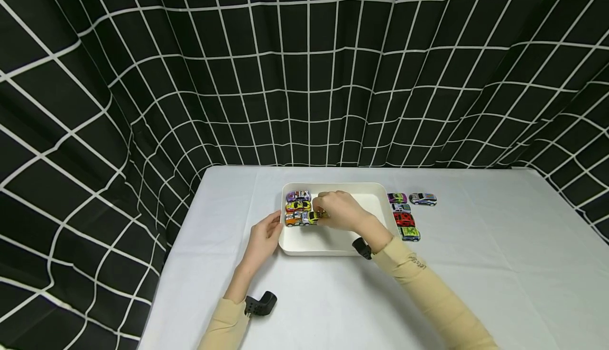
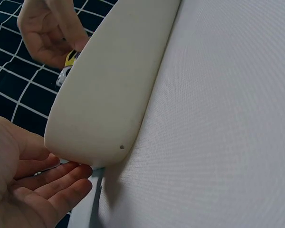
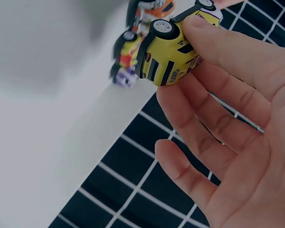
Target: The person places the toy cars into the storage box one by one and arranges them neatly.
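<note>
My right hand (image 1: 340, 211) is over the white tray (image 1: 323, 250), pinching a yellow toy car (image 3: 168, 59) with black stripes between thumb and fingers. Right beside that car, in the tray's left part, sit an orange and white toy car (image 1: 292, 219), a yellow and red one (image 1: 298, 206) and a purple one (image 1: 298, 195). At the tray's left end my left hand (image 1: 265, 235) touches the outer wall near the corner. Its fingers (image 2: 61, 183) look loosely extended in the left wrist view; part of the thumb side is hidden by the tray.
Right of the tray stands a column of several toy cars, among them a red one (image 1: 403, 219) and a green one (image 1: 409, 233). A silver and blue car (image 1: 423, 199) stands apart. A white cloth covers the table (image 1: 476, 265); a black gridded curtain (image 1: 328, 75) hangs behind.
</note>
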Motion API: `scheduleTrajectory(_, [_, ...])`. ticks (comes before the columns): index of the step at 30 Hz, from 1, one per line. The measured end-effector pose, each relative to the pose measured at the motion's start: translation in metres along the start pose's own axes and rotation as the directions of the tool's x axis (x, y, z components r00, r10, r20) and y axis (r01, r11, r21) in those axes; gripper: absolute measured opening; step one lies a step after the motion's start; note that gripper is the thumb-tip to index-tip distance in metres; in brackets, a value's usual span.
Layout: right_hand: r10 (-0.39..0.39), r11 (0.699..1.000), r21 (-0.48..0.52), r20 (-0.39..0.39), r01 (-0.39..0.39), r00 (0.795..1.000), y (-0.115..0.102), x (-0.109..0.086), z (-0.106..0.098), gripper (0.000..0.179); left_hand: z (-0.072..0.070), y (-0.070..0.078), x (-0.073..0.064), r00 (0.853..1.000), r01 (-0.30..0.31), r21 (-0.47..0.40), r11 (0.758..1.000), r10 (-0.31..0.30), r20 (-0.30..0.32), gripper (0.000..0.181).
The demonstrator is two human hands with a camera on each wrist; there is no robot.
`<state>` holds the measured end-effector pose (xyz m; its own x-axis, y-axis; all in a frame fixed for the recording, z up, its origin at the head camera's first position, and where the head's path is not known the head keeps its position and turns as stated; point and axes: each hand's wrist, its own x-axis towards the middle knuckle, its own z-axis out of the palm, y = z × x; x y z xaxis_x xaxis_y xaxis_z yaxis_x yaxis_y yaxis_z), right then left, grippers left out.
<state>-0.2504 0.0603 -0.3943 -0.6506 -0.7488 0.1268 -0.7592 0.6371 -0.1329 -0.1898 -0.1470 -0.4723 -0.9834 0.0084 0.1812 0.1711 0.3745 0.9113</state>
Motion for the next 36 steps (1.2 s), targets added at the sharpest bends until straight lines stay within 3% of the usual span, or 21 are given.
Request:
scheduleTrajectory(21, [-0.024,1.0,0.014,0.175,0.022,0.984,-0.024,0.034,0.019,0.021,0.0,0.0,0.001,1.0,-0.016,-0.031,0.999,0.016,0.006,0.037])
scheduleTrajectory(36, [-0.01,1.0,-0.002,0.228,0.011,0.974,-0.031,0.042,0.023,0.02,-0.001,-0.002,0.001,1.0,-0.017,-0.023,1.0,0.017,-0.004,0.037])
